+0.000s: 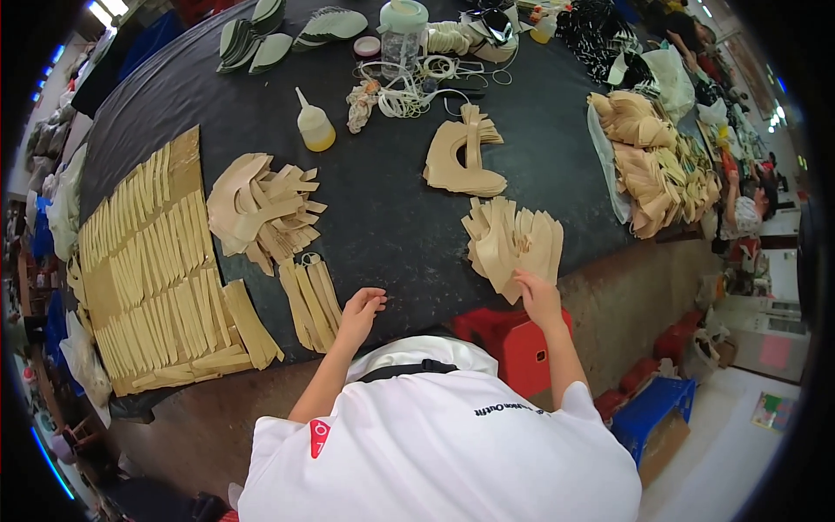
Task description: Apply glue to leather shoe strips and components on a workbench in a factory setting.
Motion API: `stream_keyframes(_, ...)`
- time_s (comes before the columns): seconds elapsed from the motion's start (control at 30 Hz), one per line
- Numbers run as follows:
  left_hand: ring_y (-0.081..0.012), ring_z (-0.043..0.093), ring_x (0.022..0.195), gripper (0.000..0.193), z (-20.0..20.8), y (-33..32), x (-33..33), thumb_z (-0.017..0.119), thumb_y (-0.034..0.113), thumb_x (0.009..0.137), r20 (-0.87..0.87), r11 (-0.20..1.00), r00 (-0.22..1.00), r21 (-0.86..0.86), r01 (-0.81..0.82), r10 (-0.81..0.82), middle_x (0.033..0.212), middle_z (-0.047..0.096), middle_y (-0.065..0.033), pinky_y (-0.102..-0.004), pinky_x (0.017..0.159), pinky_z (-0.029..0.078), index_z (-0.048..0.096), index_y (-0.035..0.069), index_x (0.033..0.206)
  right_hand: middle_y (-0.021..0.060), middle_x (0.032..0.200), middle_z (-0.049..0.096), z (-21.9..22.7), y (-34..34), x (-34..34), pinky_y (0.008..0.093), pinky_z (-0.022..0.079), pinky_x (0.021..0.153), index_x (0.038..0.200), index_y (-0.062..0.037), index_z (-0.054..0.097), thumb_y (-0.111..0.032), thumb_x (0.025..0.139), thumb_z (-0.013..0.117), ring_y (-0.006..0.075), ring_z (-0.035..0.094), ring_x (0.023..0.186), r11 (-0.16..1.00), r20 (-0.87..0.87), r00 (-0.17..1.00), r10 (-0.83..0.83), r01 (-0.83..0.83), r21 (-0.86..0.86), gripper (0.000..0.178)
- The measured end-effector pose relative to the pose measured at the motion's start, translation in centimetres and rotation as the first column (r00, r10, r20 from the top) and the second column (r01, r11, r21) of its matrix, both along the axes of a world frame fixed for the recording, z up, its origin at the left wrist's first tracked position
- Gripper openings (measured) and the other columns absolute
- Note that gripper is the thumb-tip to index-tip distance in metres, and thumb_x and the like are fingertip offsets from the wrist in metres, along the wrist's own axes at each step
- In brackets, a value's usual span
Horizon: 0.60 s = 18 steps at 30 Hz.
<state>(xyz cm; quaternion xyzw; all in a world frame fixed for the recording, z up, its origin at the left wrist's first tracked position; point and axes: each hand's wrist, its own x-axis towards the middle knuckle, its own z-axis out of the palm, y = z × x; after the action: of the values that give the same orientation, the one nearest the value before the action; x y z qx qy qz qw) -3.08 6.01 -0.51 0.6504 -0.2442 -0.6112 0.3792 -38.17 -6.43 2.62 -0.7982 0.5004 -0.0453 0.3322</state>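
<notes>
My right hand (537,296) pinches the near edge of a thin beige cut piece in a loose fanned pile (513,239) at the table's front. Over the front edge, left of centre, my left hand (362,311) is held with loosely bent fingers and nothing visible in them. Just left of it lie several narrow beige strips (311,300). Beyond the right-hand pile sits a neat stack of curved, U-shaped beige pieces (452,161). A larger heap of curved beige pieces (261,209) rests further left.
Rows of strips cover a brown board (187,152) at left. A squeeze bottle (315,126) with yellow liquid stands mid-table, before tangled white cord (404,96) and a clear jar (402,43). More beige bundles (648,157) lie right. A red stool (513,348) stands below the edge.
</notes>
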Motion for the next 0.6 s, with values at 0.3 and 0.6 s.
stream_keyframes(0.3, -0.0157, 0.061, 0.084, 0.020, 0.3, -0.3, -0.6, 0.050, 0.010, 0.088, -0.064, 0.984, 0.998, -0.176, -0.024, 0.013, 0.091, 0.063, -0.0093, -0.0266, 0.076, 0.048, 0.057, -0.001, 0.103, 0.0163, 0.094, 0.064, 1.5, -0.4, 0.2, 0.0366, 0.047, 0.079, 0.095, -0.0022, 0.064, -0.006, 0.081, 0.055, 0.0322, 0.060, 0.093, 0.985, 0.046, 0.993, -0.106, 0.112, -0.131, 0.017)
stream_keyframes(0.6, -0.0139, 0.060, 0.074, 0.017, 0.6, 2.0, 10.8, 0.047, 0.011, 0.091, -0.087, 0.815, 0.840, -0.206, -0.542, 0.536, 0.085, 0.062, -0.0081, -0.0262, 0.068, 0.050, 0.056, 0.001, 0.099, 0.0062, 0.092, 0.061, 10.8, -7.7, 5.4, 0.0219, 0.045, 0.068, 0.102, 0.0021, 0.060, -0.008, 0.091, 0.051, 0.0101, 0.056, 0.078, 0.646, 0.554, 0.786, -0.275, 0.578, -0.499, 0.017)
